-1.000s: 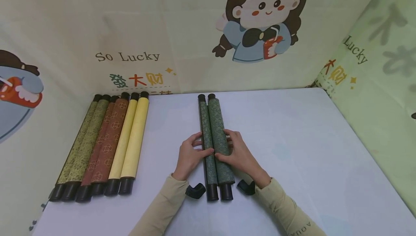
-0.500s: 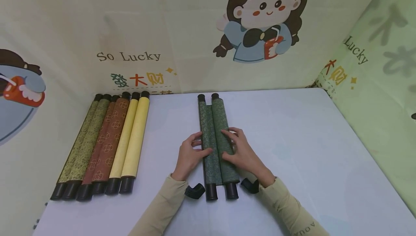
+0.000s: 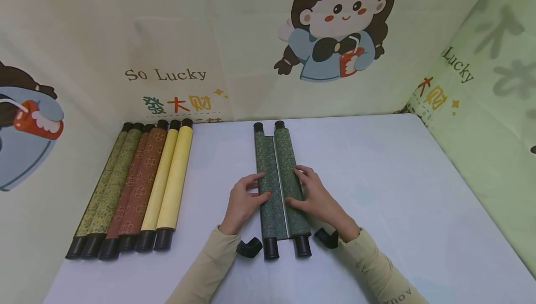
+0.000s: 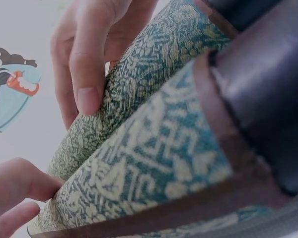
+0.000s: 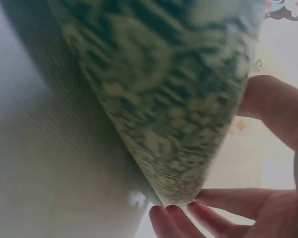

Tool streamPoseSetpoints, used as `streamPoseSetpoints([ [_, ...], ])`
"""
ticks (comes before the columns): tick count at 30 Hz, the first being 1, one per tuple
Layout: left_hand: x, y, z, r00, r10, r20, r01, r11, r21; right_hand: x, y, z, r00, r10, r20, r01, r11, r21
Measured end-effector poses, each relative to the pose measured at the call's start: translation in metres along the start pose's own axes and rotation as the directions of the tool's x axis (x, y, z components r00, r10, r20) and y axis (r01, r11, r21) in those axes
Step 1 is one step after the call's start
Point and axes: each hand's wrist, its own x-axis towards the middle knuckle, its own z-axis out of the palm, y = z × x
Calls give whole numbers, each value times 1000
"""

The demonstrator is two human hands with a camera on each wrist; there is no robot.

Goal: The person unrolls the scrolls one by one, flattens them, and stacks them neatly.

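A dark green patterned hanging scroll point(image 3: 270, 211) with black end knobs lies lengthwise on the table, slightly unrolled, a strip of backing and a thin pale line showing between its two rolls. My left hand point(image 3: 244, 201) grips the left roll from its outer side, thumb on top. On the other side, my right hand point(image 3: 317, 204) holds the thicker right roll point(image 3: 288, 164) between thumb and fingers. Close up in the left wrist view, the brocade cover point(image 4: 139, 148) shows a pale leaf and lattice pattern. The right wrist view has the fingertips point(image 5: 218, 203) at the roll's far underside.
Left of the hands lie several rolled scrolls side by side: olive point(image 3: 110, 187), reddish brown point(image 3: 142, 178) and yellow point(image 3: 176, 178). They stand on the white tabletop point(image 3: 377, 178). A printed cloth point(image 3: 251, 62) hangs behind. Black wrist devices point(image 3: 250, 247) sit at both cuffs.
The right roll has moved right, away from the left one, with my right hand on it. The gap between rolls has widened and a pale line has appeared. The left hand has barely moved.
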Motion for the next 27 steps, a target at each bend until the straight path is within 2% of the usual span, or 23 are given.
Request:
streamPoseSetpoints([
  [7, 0, 0, 1, 1000, -9, -12, 9, 1000, 4, 0, 0, -3, 1000, 3, -8, -3, 999, 33],
  [20, -1, 1, 2, 1000, 2, 8, -2, 997, 71, -3, 3, -11, 999, -16, 34, 19, 997, -75],
  [27, -1, 2, 2, 998, 46, 34, -49, 994, 94, -3, 0, -15, 998, 9, 59, -2, 993, -121],
])
